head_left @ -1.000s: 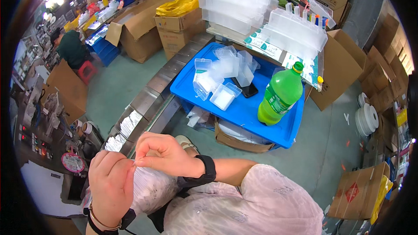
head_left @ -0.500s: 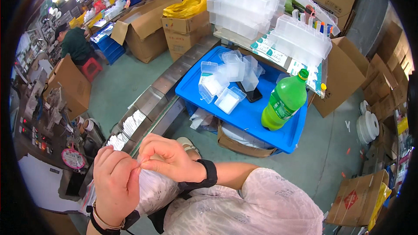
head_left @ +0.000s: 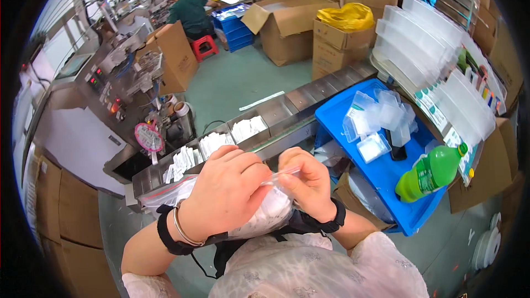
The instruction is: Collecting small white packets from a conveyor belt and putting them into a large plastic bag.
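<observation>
A clear zip-lock bag [head_left: 274, 205] with a red line along its top edge lies low in front of my body, full of white contents. My left hand [head_left: 223, 192], its fingers curled, grips the upper edge of the bag near the middle. Close to its right, my right hand [head_left: 310, 187] pinches the same edge between thumb and fingers, and a bit of the red strip shows there. Beyond my hands, several small white packets [head_left: 214, 143] fill compartments of a metal conveyor [head_left: 276, 115].
To the right, a blue tray [head_left: 381, 186] bears clear plastic boxes [head_left: 364, 113], a phone [head_left: 398, 150] and a green bottle [head_left: 433, 174]. Translucent bins [head_left: 417, 44] are stacked behind. A machine [head_left: 113, 96] stands left. Far off, a person in dark green [head_left: 189, 15] sits on a red stool [head_left: 204, 47].
My view has swung left, so the tray and conveyor appear farther right. My hands, together before, are now farther apart along the bag's edge, and more of the bag shows.
</observation>
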`<action>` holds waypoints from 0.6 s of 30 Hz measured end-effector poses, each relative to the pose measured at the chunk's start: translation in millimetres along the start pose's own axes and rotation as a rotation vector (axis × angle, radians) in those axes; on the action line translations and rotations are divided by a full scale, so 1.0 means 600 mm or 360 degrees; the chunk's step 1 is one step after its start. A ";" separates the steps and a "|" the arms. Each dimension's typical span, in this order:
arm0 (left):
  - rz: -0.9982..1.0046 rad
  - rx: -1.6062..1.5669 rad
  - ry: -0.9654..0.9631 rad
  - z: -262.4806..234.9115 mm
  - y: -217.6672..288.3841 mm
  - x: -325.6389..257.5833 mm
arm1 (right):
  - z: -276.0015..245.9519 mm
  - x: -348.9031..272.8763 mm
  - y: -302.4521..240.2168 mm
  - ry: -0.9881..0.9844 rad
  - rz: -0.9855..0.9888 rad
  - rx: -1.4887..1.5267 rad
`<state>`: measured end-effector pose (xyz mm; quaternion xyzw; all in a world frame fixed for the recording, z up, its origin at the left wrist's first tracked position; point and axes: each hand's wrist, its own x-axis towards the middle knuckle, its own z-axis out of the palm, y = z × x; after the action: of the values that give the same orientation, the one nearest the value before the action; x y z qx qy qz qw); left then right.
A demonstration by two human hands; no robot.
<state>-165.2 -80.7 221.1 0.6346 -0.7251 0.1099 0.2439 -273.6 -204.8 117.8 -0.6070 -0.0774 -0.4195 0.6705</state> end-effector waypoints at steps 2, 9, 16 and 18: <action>-0.0035 0.0038 -0.0052 -0.006 -0.003 -0.006 | 0.006 0.000 0.006 -0.0020 0.0016 0.0075; -0.0055 -0.0092 0.0012 -0.011 -0.013 -0.020 | 0.007 0.013 0.001 -0.0176 0.0074 0.0029; -0.0083 -0.0162 -0.0019 -0.018 -0.016 -0.031 | -0.002 0.009 0.003 -0.0043 0.0107 0.0013; -0.0072 -0.0087 -0.0045 -0.015 -0.022 -0.039 | -0.004 0.006 0.000 -0.0060 0.0137 0.0079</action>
<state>-148.3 -58.4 215.2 0.6453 -0.7167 0.0755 0.2532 -272.4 -208.7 119.7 -0.6008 -0.0742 -0.3766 0.7012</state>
